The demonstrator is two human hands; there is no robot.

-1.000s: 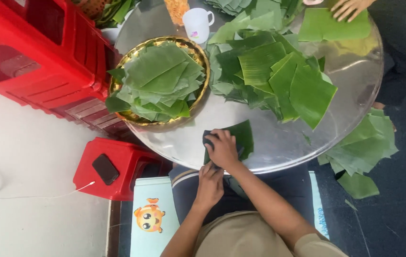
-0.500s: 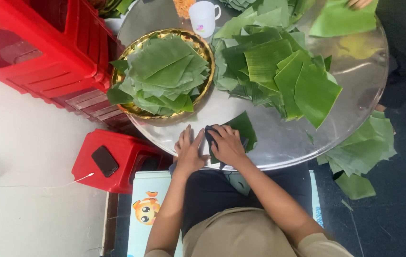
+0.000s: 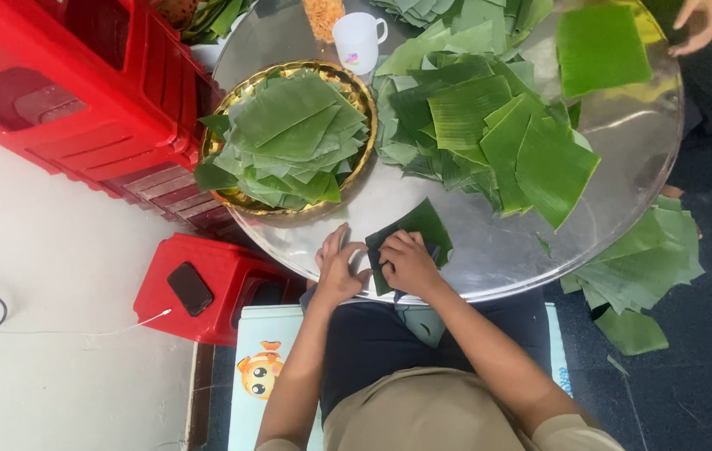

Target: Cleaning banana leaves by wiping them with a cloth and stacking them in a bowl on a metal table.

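Both hands now sit on the dark green leaf piece (image 3: 413, 238); a second ago only the right one pressed it while the left hung below the table edge. Left hand (image 3: 338, 269) lies flat, fingers spread, just left of the piece and touching its edge. Right hand (image 3: 406, 260) rests on top of the piece, fingers curled down on it, whether it pinches or only presses I cannot tell. Leaf piece lies at the near rim of the round metal table (image 3: 489, 250). Gold tray (image 3: 354, 88) stacked with cut leaves sits up-left, loose leaf pile (image 3: 489, 134) up-right, white mug (image 3: 358, 42) beyond. Red stool (image 3: 222, 292) with a phone (image 3: 190, 288) stands left of the knees. Another person's hand (image 3: 694, 21) shows at the far corner.
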